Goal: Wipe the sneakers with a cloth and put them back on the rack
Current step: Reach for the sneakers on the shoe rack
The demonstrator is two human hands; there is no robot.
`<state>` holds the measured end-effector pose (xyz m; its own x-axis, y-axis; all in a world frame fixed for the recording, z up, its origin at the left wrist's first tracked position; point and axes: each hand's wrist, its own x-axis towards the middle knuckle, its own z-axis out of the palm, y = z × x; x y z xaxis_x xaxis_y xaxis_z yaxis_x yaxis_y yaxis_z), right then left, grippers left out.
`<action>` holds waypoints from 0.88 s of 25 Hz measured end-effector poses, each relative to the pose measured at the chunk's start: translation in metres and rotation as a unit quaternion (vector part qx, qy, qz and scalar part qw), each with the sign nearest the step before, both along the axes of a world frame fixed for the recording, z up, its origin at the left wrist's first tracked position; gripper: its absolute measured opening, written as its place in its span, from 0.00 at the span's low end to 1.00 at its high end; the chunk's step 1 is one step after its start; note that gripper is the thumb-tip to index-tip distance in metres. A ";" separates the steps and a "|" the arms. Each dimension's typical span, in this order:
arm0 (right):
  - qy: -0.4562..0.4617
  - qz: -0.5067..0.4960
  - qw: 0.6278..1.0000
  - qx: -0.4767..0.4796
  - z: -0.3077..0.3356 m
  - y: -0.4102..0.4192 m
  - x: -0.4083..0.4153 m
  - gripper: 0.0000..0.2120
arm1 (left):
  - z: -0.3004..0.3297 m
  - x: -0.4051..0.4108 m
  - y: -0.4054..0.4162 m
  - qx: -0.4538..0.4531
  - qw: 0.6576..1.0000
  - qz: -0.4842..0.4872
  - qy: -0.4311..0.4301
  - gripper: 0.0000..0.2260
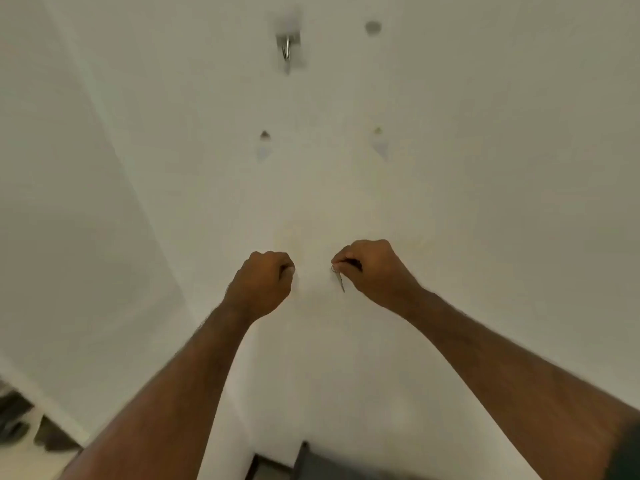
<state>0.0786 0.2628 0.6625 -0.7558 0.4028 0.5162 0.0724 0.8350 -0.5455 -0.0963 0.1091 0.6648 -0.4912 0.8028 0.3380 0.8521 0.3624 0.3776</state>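
Right hand (372,268) pinching thin metal piece (340,279)

Both arms out fwd; L hand (265,277) fisted, R hand (372,266) fingers curled, pinching

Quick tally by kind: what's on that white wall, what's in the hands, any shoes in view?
Metal hook on a plate: 1
Round wall mark: 1
Small wall pegs: 2
Thin metal piece, pinched by the right hand: 1
Dark shoes, blurred, bottom left: count unclear
Total: 5

White wall (485,168) with metal hook (286,50), two small wall marks, dark floor object (318,462)
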 end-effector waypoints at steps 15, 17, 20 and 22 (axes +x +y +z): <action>0.174 -0.054 0.983 0.021 0.263 -0.029 -0.046 0.05 | 0.209 -0.026 0.000 0.165 0.981 -0.015 0.098 0.06; 0.186 -0.066 0.980 0.006 0.270 -0.024 -0.052 0.05 | 0.213 -0.028 0.002 0.171 0.981 -0.022 0.091 0.06; 0.202 -0.080 0.976 -0.012 0.274 -0.021 -0.061 0.06 | 0.212 -0.037 0.004 0.174 0.980 -0.041 0.087 0.06; 0.205 -0.084 0.974 -0.035 0.277 -0.020 -0.067 0.06 | 0.210 -0.046 0.006 0.172 0.980 -0.052 0.081 0.05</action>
<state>0.0119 0.2431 0.9398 -0.4121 0.5477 0.7282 -0.0320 0.7900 -0.6123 -0.1420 0.1148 0.8751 -0.3300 0.6701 0.6649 0.9367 0.1452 0.3186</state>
